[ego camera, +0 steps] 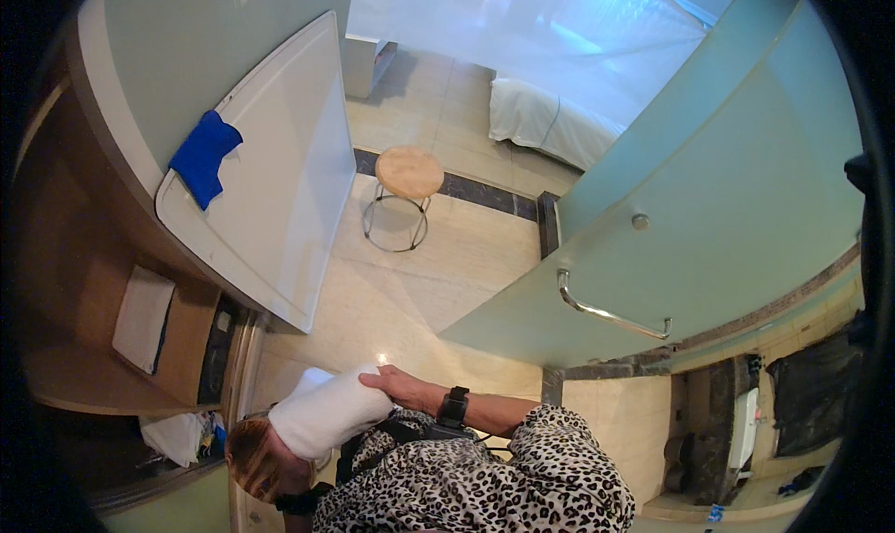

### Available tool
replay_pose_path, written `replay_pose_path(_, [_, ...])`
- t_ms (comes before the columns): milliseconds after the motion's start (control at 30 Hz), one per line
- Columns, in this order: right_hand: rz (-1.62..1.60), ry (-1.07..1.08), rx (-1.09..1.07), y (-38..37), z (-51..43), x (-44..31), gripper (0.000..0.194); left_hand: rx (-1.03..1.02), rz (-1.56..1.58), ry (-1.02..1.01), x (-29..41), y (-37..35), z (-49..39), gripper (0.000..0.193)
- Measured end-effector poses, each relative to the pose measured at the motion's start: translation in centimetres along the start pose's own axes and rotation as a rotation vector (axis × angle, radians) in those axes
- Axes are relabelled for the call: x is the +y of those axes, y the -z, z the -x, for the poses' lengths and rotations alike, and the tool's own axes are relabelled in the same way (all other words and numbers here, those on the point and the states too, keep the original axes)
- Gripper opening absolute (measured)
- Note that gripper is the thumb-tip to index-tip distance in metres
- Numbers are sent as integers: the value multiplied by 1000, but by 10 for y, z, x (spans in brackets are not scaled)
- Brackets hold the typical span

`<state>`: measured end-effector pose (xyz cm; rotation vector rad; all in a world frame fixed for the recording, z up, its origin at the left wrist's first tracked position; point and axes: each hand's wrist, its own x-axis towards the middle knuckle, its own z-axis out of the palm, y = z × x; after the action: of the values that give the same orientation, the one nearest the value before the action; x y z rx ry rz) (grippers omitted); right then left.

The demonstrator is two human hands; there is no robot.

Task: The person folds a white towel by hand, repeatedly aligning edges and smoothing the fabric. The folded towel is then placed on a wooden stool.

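Note:
A thick white towel (332,411), folded or rolled, is held in front of my body. At its right end my right hand (398,386) grips the edge, with the thumb on top. My left hand (290,459) is at the towel's lower left end; the cloth covers its fingers. Just left of that hand shows a round, glossy brown wood-grained top (248,456), perhaps a stool seat. Another white cloth part (308,383) shows behind the towel.
A round wooden stool (409,173) stands ahead on the tiles. A white panel (280,183) with a blue cloth (205,157) over its edge leans at left. A frosted glass door (685,253) with a metal handle (615,313) is right. Wooden shelves (189,337) hold a folded white cloth (143,316).

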<state>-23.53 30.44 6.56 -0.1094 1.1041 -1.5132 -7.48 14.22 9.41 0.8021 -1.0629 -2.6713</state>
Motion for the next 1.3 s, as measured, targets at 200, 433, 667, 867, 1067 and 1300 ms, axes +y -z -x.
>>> replay_pose_path(200, [287,8,112,-16,0,-13,28,212,-230,-39,13,15,21,38])
replay_pose_path(433, [292,-101,203,-21,40,-10,29,104,-594,-3,0,56,52,27])
replay_pose_path(667, [308,-267,264,-19,81,5,31,-306,-587,127,-6,77,72,32])
replay_pose_path(867, [296,-253,360,-13,94,12,28,-415,-651,98,-9,80,65,31])
replay_pose_path(1067, [949,-215,429,-29,77,-6,54,-513,-595,159,-3,76,55,26])
replay_pose_path(1300, [1711,101,-372,-62,32,-13,74,-449,-505,1,3,64,43,27])
